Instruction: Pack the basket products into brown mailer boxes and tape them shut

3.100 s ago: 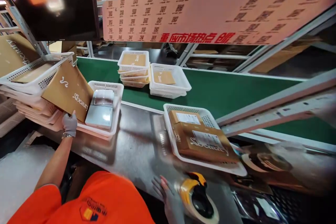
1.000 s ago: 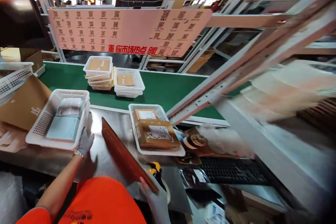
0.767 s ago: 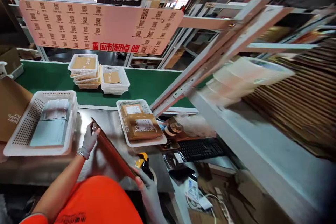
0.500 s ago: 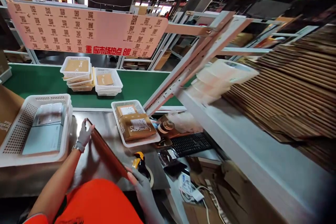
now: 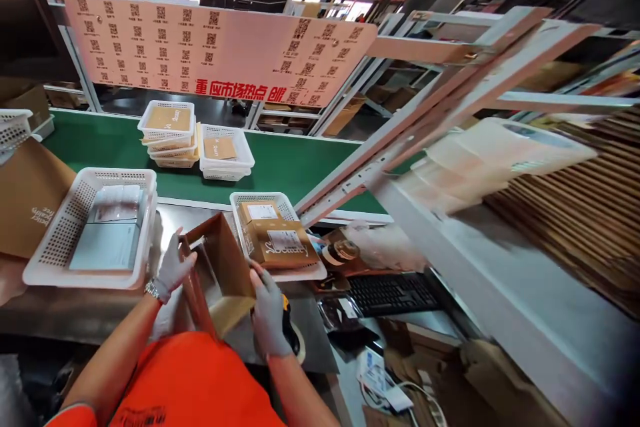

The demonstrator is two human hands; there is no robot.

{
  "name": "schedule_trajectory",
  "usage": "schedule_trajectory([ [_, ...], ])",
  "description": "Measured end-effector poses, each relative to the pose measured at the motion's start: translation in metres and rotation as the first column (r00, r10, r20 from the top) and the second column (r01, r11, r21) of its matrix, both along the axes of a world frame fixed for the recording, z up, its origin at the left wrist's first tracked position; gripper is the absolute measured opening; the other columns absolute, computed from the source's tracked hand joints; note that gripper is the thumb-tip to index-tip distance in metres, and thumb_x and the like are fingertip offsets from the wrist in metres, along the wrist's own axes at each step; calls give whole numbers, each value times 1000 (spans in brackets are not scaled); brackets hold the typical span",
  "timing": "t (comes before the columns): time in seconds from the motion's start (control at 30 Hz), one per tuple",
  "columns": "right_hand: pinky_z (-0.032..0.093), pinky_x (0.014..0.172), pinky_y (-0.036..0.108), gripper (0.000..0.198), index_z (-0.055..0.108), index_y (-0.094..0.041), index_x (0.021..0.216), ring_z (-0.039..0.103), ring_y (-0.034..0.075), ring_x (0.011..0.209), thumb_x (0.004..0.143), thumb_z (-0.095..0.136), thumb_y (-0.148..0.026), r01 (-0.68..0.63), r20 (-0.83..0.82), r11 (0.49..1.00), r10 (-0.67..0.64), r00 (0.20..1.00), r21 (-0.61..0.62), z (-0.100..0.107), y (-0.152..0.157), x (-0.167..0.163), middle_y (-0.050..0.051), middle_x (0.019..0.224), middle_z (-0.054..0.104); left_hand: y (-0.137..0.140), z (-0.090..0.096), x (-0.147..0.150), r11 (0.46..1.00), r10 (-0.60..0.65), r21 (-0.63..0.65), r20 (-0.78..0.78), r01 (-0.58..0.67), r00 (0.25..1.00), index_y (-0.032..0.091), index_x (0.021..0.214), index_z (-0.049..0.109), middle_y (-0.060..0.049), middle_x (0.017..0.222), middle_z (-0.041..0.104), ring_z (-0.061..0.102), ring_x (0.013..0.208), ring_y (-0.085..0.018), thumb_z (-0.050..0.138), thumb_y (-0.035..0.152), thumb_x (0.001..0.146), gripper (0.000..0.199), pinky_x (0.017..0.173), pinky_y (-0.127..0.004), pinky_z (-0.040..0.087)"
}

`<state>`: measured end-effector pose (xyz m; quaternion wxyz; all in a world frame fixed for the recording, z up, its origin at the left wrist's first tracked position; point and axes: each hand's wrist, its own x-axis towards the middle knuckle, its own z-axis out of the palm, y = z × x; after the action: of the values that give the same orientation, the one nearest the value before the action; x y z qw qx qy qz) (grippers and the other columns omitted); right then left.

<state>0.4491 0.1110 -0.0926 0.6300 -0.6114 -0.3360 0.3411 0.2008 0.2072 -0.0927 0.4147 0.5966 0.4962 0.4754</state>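
Between my hands a cardboard box (image 5: 220,253) is spread into a square tube, and I can see through it to the bench. My left hand (image 5: 174,265), gloved in light grey, grips its left edge. On the opposite side my gloved right hand (image 5: 267,307) holds the right wall. A tape dispenser (image 5: 293,330), yellow and black, lies just beyond my right hand, partly hidden by it. To the left stands a white basket (image 5: 40,260) with pale blue packages (image 5: 113,233) inside. Behind the box, a smaller white basket (image 5: 300,275) carries labelled brown cartons (image 5: 280,240).
Small white baskets (image 5: 173,121) are stacked on the green conveyor (image 5: 295,163). At right, a slanted metal post (image 5: 415,127) and a shelf (image 5: 475,267) with tape rolls (image 5: 480,153) and flattened cardboard (image 5: 580,207) overhang a keyboard (image 5: 393,293).
The cardboard was folded flat and now stands opened into a tube. Both hands still hold it, with my right hand raised. The view has swung left.
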Motion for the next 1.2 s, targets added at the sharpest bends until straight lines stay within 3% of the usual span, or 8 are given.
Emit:
schedule_trajectory([
  [0.13,62,108,54,46,80,-17,125,77,32,118,95,73,-51,153,345,951,-244,907,269,11,33,5,17,126,83,-4,16,-19,993,117,50,-195,-109,974,20,170,49,-18,156,65,59,150,-36,73,39,94,81,132,-57,43],
  [0.23,63,101,46,28,81,-23,123,79,28,113,103,65,-34,-308,693,841,-106,713,445,19,17,16,13,118,84,-17,19,-32,994,106,52,-307,-94,946,22,168,54,-17,153,67,62,148,-36,70,39,98,74,128,-56,48],
  [0.33,57,77,34,27,82,-23,111,76,21,84,107,55,-26,-682,878,650,46,476,335,27,-4,23,7,93,82,-35,16,-38,993,113,30,-389,-110,914,23,160,64,-14,133,75,73,129,-33,69,35,97,64,118,-55,57],
  [0.6,23,61,33,58,67,-20,63,43,14,55,112,47,-45,-792,851,596,479,217,-133,18,34,-13,3,58,60,-51,44,-38,942,-161,186,-480,279,863,22,131,81,-12,160,67,61,152,-32,70,21,91,41,127,-48,54],
  [0.73,28,59,29,64,69,-20,64,47,14,55,112,45,-54,-792,767,598,565,304,-126,9,46,-23,3,60,62,-47,56,-32,882,-357,45,-586,469,727,26,91,84,-9,149,76,62,150,-34,68,22,91,16,124,-48,56],
  [0.9,49,62,28,68,84,-15,92,63,17,61,106,47,-70,-607,210,794,588,781,35,9,47,-15,4,69,71,-23,58,-21,846,-454,-80,-626,528,634,28,67,77,-10,121,84,59,149,-48,95,49,76,29,131,-60,43],
  [1.07,64,75,39,73,84,-18,95,75,23,73,85,64,-88,-700,-231,712,692,684,58,27,45,2,8,80,79,-2,38,4,913,-345,-76,-669,401,658,26,73,75,-12,91,76,61,140,-45,96,52,79,34,121,-54,51],
  [1.2,64,102,49,50,83,-23,123,80,30,107,101,67,-65,-644,188,759,623,760,89,53,33,27,11,113,84,-3,8,21,987,-144,-27,-609,161,780,11,127,72,-23,132,68,68,122,-41,104,49,70,75,106,-52,60],
])
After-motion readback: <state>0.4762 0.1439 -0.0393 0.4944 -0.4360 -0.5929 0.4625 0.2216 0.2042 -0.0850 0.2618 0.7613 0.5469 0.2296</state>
